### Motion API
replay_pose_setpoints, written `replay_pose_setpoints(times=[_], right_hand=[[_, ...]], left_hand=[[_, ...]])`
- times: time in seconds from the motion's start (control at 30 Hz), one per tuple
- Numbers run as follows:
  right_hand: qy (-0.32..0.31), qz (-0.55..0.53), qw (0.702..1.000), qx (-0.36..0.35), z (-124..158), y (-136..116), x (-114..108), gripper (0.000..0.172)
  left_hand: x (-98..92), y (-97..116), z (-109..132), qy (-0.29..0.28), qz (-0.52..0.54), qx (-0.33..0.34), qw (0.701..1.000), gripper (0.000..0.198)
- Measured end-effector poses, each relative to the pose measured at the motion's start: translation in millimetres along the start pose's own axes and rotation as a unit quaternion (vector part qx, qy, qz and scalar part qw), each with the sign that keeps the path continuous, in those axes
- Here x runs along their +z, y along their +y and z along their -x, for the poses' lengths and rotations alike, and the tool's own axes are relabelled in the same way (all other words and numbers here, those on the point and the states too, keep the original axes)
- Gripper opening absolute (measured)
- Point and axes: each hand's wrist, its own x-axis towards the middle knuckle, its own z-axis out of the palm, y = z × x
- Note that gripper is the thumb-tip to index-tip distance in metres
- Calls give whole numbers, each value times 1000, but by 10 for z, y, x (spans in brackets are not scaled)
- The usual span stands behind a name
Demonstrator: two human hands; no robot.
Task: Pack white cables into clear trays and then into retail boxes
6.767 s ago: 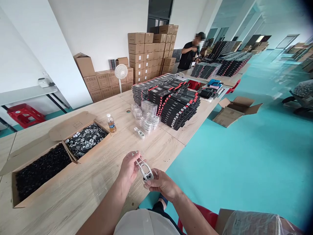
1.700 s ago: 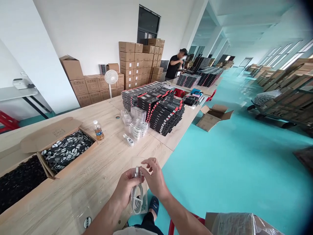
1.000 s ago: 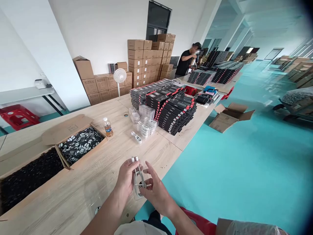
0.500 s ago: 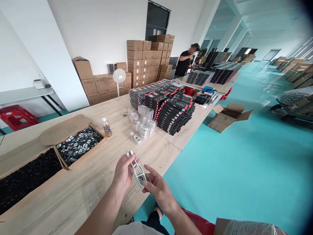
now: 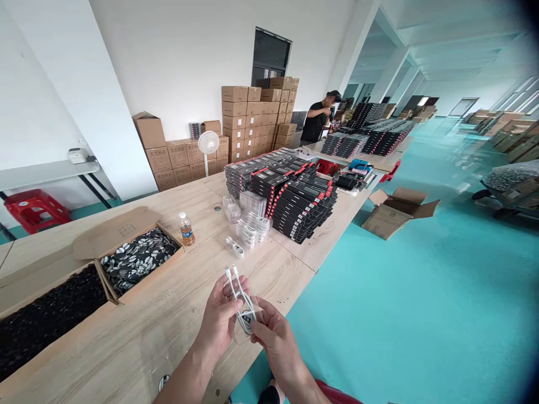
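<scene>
A coiled white cable (image 5: 233, 285) with an oval black-and-white tag (image 5: 245, 319) is held between both hands above the table, its two plugs pointing up. My left hand (image 5: 222, 315) pinches the coil from the left, thumb across the strands. From the right, my right hand (image 5: 275, 334) grips the lower end, thumb against the tag. Thin clear plastic (image 5: 257, 306) shows around the cable, partly hidden by my fingers. Farther along the table, another cable (image 5: 234, 247) lies beside a pile of packed cables (image 5: 251, 231) in clear plastic trays.
To the left, open cartons hold black-and-white tags (image 5: 138, 258) and small black pieces (image 5: 50, 325). A drink bottle (image 5: 186, 229) stands behind them. Black boxes (image 5: 298, 210) are stacked at the far end. An open carton (image 5: 396, 216) sits on the floor. A person (image 5: 314, 123) stands beyond.
My left thumb has shifted from near the plugs down onto the coil. My right hand has closed in on the lower end. Clear plastic now shows around the cable.
</scene>
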Motion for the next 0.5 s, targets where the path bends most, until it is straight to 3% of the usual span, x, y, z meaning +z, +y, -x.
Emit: replay_pose_setpoints(times=[0.2, 0.27, 0.4, 0.5], right_hand=[[-28, -27, 999, 31, -19, 65, -43, 55], [-12, -2, 999, 46, -29, 122, -108, 61], [70, 88, 992, 53, -2, 280, -365, 74], [79, 127, 984, 101, 137, 359, -631, 75]], left_hand=[[-41, -32, -37, 7, -1, 20, 1000, 61], [-101, -83, -90, 28, -5, 43, 999, 60], [-407, -374, -309, 162, -18, 72, 984, 59], [-720, -670, -549, 248, -51, 54, 966, 58]])
